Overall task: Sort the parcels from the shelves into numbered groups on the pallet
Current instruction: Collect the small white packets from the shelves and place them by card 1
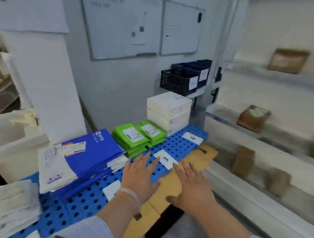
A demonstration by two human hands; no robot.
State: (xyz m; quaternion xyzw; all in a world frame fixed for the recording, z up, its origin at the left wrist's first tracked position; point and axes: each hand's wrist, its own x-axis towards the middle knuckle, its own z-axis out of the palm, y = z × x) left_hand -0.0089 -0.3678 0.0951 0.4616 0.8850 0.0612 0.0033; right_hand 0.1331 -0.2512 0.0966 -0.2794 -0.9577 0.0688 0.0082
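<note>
A blue perforated pallet [176, 147] carries numbered paper labels, among them "3" [166, 159] and "4" [192, 138]. On it lie a stack of blue and white mailers [81, 156], green parcels [138, 138] and two stacked white boxes [168, 110]. My left hand [140, 174] hovers open above the pallet beside label 3, holding nothing. My right hand [192, 186] is open over the yellow cardboard [171, 185] along the pallet's right edge. Brown parcels [253, 117] sit on the shelves at right.
White shelves [271, 141] run along the right with several brown boxes, one [288, 60] on the top level. Black crates [185, 78] stand behind the white boxes. Whiteboards [124, 24] hang on the wall. More white parcels [8, 202] lie at lower left.
</note>
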